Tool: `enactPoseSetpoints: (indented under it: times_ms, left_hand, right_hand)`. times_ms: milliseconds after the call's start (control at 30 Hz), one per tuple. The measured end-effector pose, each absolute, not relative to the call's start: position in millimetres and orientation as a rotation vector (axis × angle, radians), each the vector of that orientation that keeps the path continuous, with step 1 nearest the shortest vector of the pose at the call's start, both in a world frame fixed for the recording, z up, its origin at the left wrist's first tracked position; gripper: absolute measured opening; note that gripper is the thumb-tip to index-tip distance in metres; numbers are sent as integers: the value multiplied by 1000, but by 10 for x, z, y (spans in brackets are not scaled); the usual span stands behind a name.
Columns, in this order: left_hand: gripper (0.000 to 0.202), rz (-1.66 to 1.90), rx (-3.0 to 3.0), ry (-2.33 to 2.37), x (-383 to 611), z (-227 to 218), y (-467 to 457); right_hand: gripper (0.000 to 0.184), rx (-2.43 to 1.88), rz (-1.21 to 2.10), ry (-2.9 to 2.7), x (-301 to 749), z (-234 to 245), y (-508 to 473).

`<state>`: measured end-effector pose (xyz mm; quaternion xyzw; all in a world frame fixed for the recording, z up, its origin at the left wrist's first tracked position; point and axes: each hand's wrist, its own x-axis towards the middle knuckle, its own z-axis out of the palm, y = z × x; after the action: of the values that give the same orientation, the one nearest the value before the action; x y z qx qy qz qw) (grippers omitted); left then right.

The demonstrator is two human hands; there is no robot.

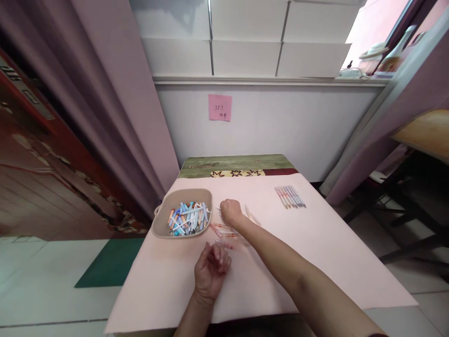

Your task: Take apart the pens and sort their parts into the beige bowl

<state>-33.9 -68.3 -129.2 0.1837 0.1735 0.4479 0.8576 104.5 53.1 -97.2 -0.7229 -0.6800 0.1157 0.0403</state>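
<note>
My right hand is closed, with its arm reaching across the table. A thin white pen part pokes out on its left side; its fingertips are hidden beneath. My left hand lies nearer me, palm turned up, fingers loosely curled, nothing visible in it. Just beyond its fingertips are clear pen barrels with pink and orange prints, partly covered by my right forearm. To the left stands a beige basket of blue, orange and white pen parts. Two pale pen pieces lie right of my right hand.
A row of assembled-looking pens lies side by side at the right of the pink-covered table. A green patterned strip shows at its far edge, against a white wall with a pink note. Curtains hang on both sides.
</note>
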Motion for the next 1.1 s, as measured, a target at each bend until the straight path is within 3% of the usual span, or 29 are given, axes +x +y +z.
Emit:
enactPoseSetpoints:
  times_ms: [233, 600, 1100]
  left_hand:
    - [42, 941, 386, 394, -343, -1275, -698]
    - [33, 917, 378, 382, -331, -1267, -659]
    - [26, 937, 420, 411, -346, -1304, -682]
  right_hand:
    - [23, -2211, 318, -1903, 1050, -801, 508]
    - [29, -2342, 386, -1331, 2407, -999, -418]
    - [22, -2374, 462, -1188, 2001, -1200, -683]
